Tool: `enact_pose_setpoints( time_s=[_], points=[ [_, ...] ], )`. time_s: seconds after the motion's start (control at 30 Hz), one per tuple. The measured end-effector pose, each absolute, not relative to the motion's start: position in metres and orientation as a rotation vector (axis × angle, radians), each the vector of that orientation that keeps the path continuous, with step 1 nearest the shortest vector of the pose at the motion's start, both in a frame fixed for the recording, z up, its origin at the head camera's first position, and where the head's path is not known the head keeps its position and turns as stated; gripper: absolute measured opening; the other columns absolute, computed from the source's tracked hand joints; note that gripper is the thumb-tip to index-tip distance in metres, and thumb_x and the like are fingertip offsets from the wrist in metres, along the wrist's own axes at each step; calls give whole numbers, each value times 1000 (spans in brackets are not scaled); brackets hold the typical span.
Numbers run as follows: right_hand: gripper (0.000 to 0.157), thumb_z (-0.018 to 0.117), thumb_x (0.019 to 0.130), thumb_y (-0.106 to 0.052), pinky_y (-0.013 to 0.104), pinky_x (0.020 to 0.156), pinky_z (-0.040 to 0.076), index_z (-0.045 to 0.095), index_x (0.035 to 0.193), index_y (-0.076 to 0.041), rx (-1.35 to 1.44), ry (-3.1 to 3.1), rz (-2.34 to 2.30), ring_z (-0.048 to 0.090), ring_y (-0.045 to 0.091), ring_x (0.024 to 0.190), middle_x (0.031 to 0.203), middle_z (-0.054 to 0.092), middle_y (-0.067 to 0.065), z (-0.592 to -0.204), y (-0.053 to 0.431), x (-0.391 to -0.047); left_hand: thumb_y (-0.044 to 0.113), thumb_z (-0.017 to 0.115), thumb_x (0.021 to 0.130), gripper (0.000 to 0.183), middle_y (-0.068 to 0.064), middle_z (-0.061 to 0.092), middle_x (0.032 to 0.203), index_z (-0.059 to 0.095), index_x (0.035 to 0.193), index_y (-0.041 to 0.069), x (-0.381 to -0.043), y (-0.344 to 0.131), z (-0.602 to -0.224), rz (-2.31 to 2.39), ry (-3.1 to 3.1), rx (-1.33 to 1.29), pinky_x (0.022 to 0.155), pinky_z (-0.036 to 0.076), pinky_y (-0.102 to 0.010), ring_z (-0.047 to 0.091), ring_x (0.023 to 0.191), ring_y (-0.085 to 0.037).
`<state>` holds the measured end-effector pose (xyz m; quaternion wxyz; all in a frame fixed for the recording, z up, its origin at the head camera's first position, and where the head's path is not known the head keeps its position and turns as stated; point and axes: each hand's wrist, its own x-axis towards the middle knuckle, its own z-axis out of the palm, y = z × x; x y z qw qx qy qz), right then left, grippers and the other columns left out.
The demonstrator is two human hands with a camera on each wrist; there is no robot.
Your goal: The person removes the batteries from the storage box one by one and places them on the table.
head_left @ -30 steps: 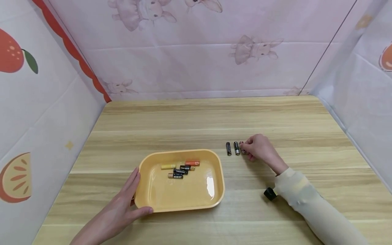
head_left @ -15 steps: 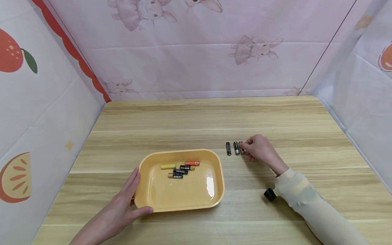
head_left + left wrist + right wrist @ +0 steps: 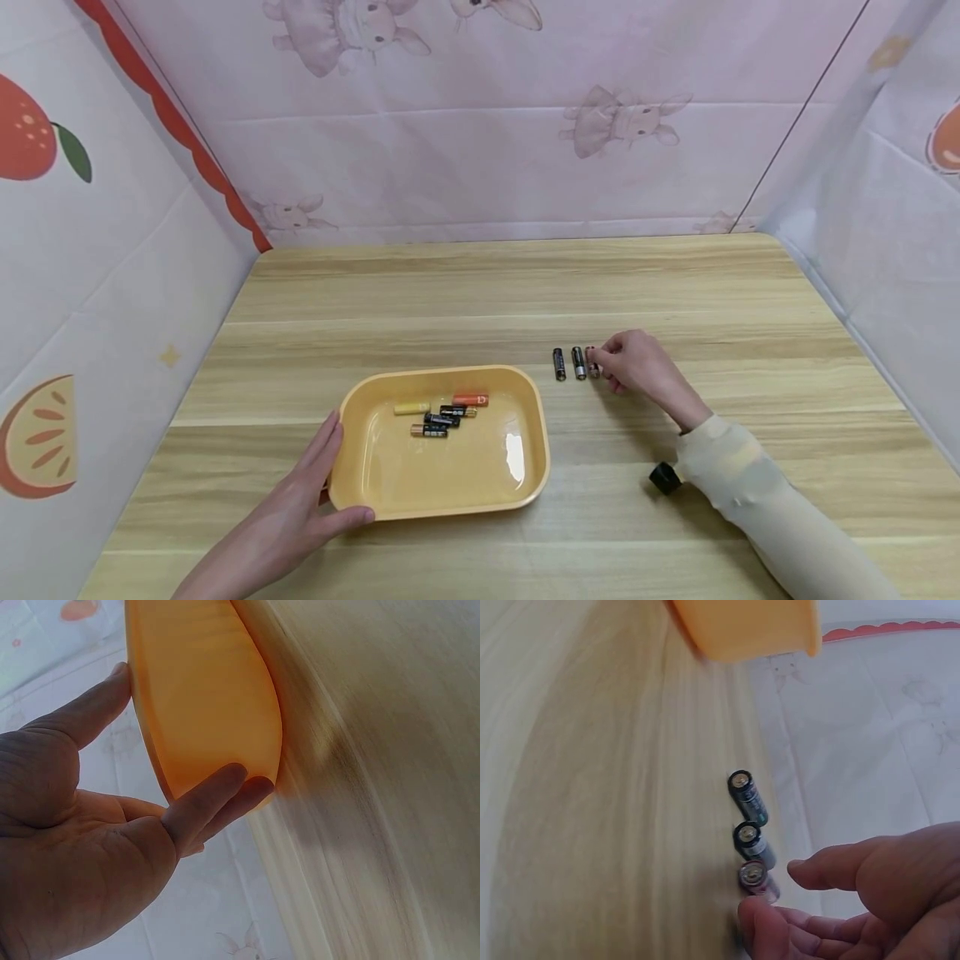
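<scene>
In the head view, my left hand (image 3: 303, 496) holds the left end of a yellow tray (image 3: 442, 510); its thumb lies at the near rim, its fingers along the outer wall. Several batteries lie inside: a yellow one (image 3: 412, 409), an orange one (image 3: 471, 400), and black ones such as this battery (image 3: 430, 431). Right of the tray, two dark batteries (image 3: 559, 365) and a reddish battery (image 3: 592, 362) form a row. My right hand (image 3: 639, 364) is beside the reddish battery (image 3: 759, 883). In the right wrist view its thumb and fingers stand apart; finger contact is unclear.
The wooden table (image 3: 480, 300) carries everything. A small black object (image 3: 664, 478) sits by the right sleeve (image 3: 738, 475). Printed cloth walls (image 3: 480, 167) rise behind and on both sides.
My right thumb and fingers have shifted very slightly right, and more of the reddish battery shows. The left hand and tray stay where they were.
</scene>
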<state>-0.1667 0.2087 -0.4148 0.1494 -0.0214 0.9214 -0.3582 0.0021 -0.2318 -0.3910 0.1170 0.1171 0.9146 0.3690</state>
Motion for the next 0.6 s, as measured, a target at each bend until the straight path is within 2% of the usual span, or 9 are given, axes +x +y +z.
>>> enact_pose_setpoints(
  time_s=[0.1, 0.23, 0.37, 0.5, 0.6],
  points=[
    [32, 63, 104, -31, 32, 58, 48, 73, 102, 0, -108, 2688, -1009, 62, 20, 65, 77, 70, 9, -407, 210, -164, 49, 80, 87, 116, -17, 1, 172, 8, 166, 4, 2, -231, -391, 1084, 2677, 348, 99, 8, 3, 15, 152, -43],
    [34, 63, 103, -32, 32, 63, 49, 72, 112, 0, -176, 2728, -1038, 65, 25, 75, 90, 72, 13, -390, 206, -160, 49, 80, 87, 116, -18, 1, 172, 8, 166, 4, 2, -231, -391, 1078, 2676, 342, 99, 8, 3, 15, 152, -43],
    [31, 63, 103, -28, 33, 65, 54, 72, 114, 0, -243, 2714, -1157, 67, 26, 78, 94, 72, 15, -367, 198, -156, 49, 80, 87, 116, -18, 0, 172, 8, 166, 4, 2, -231, -390, 1069, 2671, 326, 99, 8, 3, 14, 152, -42],
    [29, 65, 103, -27, 32, 68, 56, 72, 114, -1, -332, 2698, -1252, 66, 18, 77, 98, 73, 11, -343, 187, -151, 48, 80, 87, 115, -19, 1, 172, 8, 165, 3, 2, -231, -390, 1063, 2676, 328, 99, 8, 3, 14, 152, -43],
    [27, 66, 103, -25, 30, 68, 56, 73, 115, -2, -410, 2685, -1298, 67, 17, 76, 100, 73, 9, -326, 176, -145, 48, 80, 87, 115, -20, 1, 172, 9, 165, 2, 2, -231, -390, 1057, 2685, 336, 99, 8, 3, 15, 152, -44]
  ],
)
